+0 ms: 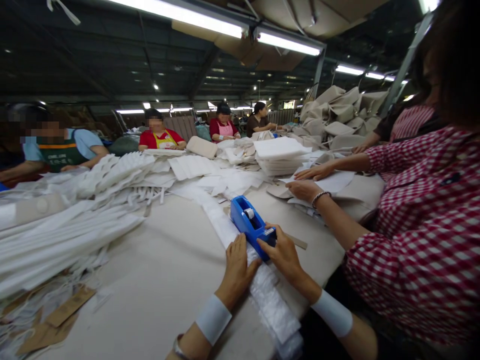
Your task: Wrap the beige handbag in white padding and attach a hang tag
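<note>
A blue tape dispenser with a small roll of tape rests on a long strip of stacked clear plastic bags. My right hand closes its thumb and fingers around the dispenser's near, cutter end. Whether a piece of tape is between those fingers I cannot make out. My left hand lies flat on the plastic strip, fingers stretched out, right beside the dispenser. Pale bands wrap both my wrists.
White foam sheets and pouches are heaped at the left and back. Brown cardboard tags lie front left. A co-worker in a checked shirt handles flat sheets close on my right. More people work around the table.
</note>
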Action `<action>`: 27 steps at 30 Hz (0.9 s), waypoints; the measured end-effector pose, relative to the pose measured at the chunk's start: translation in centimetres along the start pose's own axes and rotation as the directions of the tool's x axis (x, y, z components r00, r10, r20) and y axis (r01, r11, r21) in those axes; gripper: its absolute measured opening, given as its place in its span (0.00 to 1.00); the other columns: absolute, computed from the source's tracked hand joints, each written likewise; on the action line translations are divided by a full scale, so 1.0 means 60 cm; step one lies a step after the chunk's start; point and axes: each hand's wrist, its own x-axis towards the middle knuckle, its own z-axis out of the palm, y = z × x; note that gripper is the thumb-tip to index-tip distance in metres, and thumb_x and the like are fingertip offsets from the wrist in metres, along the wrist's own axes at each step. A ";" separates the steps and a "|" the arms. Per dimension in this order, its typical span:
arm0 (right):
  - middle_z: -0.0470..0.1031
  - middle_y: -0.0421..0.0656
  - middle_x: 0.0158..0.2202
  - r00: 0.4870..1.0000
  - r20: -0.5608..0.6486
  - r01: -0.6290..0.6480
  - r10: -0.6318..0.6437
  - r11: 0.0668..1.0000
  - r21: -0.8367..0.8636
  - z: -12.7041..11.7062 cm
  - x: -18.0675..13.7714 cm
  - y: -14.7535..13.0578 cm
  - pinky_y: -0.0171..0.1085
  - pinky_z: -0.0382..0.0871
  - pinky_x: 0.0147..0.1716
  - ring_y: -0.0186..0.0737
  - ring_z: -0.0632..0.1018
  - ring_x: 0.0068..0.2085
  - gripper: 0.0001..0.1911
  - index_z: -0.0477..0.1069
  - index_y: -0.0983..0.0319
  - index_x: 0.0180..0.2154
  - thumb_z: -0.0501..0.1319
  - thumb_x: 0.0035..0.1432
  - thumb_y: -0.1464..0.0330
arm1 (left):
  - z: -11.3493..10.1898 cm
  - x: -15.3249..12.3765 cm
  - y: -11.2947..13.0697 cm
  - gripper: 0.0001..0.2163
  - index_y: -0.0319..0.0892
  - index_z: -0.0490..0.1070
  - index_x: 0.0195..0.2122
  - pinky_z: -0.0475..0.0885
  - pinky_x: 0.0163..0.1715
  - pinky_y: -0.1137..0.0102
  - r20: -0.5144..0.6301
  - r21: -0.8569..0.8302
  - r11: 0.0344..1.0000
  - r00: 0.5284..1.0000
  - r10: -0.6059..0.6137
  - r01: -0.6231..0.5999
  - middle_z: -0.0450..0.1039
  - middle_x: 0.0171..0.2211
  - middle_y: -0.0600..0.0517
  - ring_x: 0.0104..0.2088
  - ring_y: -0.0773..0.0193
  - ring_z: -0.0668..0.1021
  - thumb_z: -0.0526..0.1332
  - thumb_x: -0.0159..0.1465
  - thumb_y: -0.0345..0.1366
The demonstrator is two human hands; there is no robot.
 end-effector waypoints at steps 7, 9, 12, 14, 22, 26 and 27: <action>0.75 0.44 0.51 1.000 0.022 0.012 -0.011 1.000 -0.027 -0.007 -0.003 -0.006 0.44 0.68 0.48 0.49 0.77 0.48 0.18 0.65 0.57 0.47 0.64 0.55 0.59 | 0.000 -0.002 0.004 0.34 0.32 0.48 0.67 0.52 0.64 0.49 0.003 0.000 1.000 1.000 -0.013 0.013 0.52 0.66 0.33 0.67 0.47 0.56 0.58 0.63 0.41; 0.74 0.45 0.52 1.000 0.029 0.001 0.000 0.999 -0.033 -0.011 -0.005 -0.006 0.45 0.69 0.48 0.50 0.77 0.48 0.18 0.66 0.57 0.46 0.64 0.55 0.59 | -0.001 -0.002 0.006 0.35 0.30 0.48 0.66 0.52 0.64 0.48 0.010 0.005 1.000 1.000 -0.023 0.023 0.53 0.65 0.32 0.67 0.46 0.56 0.58 0.62 0.41; 0.73 0.46 0.54 0.999 0.030 -0.019 0.019 1.000 -0.015 -0.016 -0.007 -0.005 0.46 0.69 0.49 0.52 0.76 0.50 0.18 0.66 0.57 0.46 0.64 0.54 0.59 | -0.002 -0.001 0.008 0.36 0.28 0.47 0.66 0.52 0.64 0.48 0.026 0.016 0.999 0.999 -0.040 0.040 0.52 0.66 0.31 0.67 0.45 0.56 0.59 0.62 0.41; 0.73 0.46 0.55 0.998 0.059 -0.028 0.027 0.999 0.027 -0.023 -0.005 -0.004 0.47 0.68 0.51 0.51 0.75 0.52 0.19 0.67 0.56 0.45 0.66 0.52 0.60 | -0.004 0.000 0.010 0.37 0.26 0.47 0.66 0.52 0.64 0.48 0.040 0.020 0.998 0.998 -0.053 0.052 0.51 0.66 0.30 0.67 0.45 0.55 0.59 0.62 0.40; 0.74 0.45 0.53 0.974 0.226 -0.055 -0.026 0.937 0.346 -0.084 0.009 -0.020 0.46 0.65 0.57 0.47 0.73 0.54 0.18 0.72 0.57 0.49 0.61 0.59 0.57 | -0.005 -0.001 0.015 0.34 0.28 0.51 0.65 0.52 0.65 0.49 0.020 -0.012 0.999 0.999 -0.041 0.041 0.53 0.65 0.33 0.67 0.46 0.56 0.59 0.62 0.40; 0.76 0.47 0.49 0.985 0.160 -0.132 0.066 0.885 0.447 -0.098 0.017 -0.021 0.47 0.67 0.55 0.48 0.75 0.51 0.19 0.73 0.59 0.46 0.61 0.59 0.53 | -0.001 0.000 0.008 0.31 0.32 0.53 0.65 0.54 0.63 0.48 -0.026 -0.040 0.999 0.999 -0.037 0.036 0.55 0.65 0.34 0.66 0.46 0.58 0.56 0.64 0.43; 0.76 0.48 0.48 0.983 0.164 -0.156 0.087 0.867 0.473 -0.098 0.021 -0.021 0.47 0.68 0.54 0.48 0.76 0.50 0.19 0.73 0.59 0.45 0.61 0.59 0.53 | 0.000 0.000 0.007 0.30 0.33 0.54 0.65 0.55 0.63 0.47 -0.036 -0.049 0.998 0.999 -0.039 0.037 0.56 0.65 0.34 0.66 0.46 0.59 0.56 0.65 0.44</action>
